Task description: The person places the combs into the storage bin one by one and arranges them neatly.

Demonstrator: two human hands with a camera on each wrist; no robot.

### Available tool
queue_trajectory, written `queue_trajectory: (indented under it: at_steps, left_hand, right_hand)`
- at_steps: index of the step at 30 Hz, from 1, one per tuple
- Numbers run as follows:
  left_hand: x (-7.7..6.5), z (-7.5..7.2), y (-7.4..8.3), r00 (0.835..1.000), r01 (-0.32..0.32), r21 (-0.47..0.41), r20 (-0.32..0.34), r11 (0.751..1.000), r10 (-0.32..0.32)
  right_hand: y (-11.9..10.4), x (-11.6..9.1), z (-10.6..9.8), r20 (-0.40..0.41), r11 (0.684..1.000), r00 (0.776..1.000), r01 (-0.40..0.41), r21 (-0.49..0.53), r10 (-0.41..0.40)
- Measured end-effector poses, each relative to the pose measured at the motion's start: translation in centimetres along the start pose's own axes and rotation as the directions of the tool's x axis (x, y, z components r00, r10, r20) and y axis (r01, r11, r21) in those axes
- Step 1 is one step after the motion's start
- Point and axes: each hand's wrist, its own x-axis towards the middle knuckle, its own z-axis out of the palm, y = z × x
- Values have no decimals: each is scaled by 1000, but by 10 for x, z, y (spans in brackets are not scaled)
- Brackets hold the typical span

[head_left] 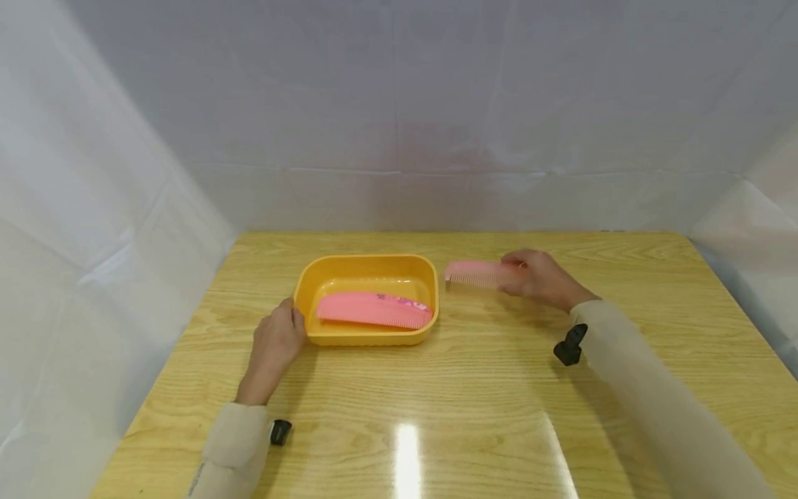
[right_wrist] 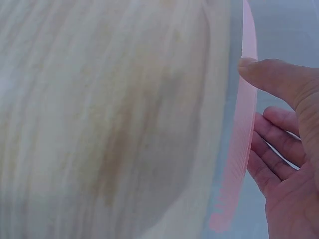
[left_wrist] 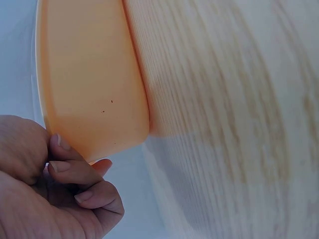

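Observation:
A yellow plastic basin [head_left: 368, 339] stands on the table, left of its middle. Inside it lies a large pink comb [head_left: 364, 308] with a printed patch near its right end. My left hand [head_left: 278, 336] pinches the basin's left rim; the left wrist view shows the thumb and curled fingers [left_wrist: 102, 194] at the basin's corner [left_wrist: 94, 74]. To the right of the basin my right hand [head_left: 539, 279] holds a second pink comb [head_left: 474, 272] above the table. In the right wrist view the thumb lies across this comb [right_wrist: 241, 119], with fingers behind it.
The wooden table [head_left: 474, 388] carries the basin, and its far edge runs close behind. Pale sheeting [head_left: 399, 104] hangs behind the table and at both sides. A black wrist device [head_left: 569, 345] sits by the right sleeve, another device [head_left: 280, 432] by the left.

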Motion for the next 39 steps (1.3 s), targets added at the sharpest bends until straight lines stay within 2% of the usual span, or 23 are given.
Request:
queue_trajectory:
  at_steps: [10, 17, 27, 39]
  left_hand:
    - [1, 2, 0, 1000, 8, -3, 11, 1000, -8]
    - [1, 2, 2, 1000, 5, -4, 6, 1000, -5]
    - [1, 1, 2, 1000, 5, -6, 13, 1000, -5]
    - [1, 0, 2, 1000, 5, -1, 11, 1000, -5]
  right_hand:
    - [-12, 12, -9, -27, 1000, 999, 22, 1, -22]
    - [-30, 22, -9, -49, 998, 997, 67, 5, -66]
    - [-68, 44, 9, -53, 985, 985, 168, 28, -166]
    - [-114, 60, 36, 11, 979, 979, 201, 30, -202]
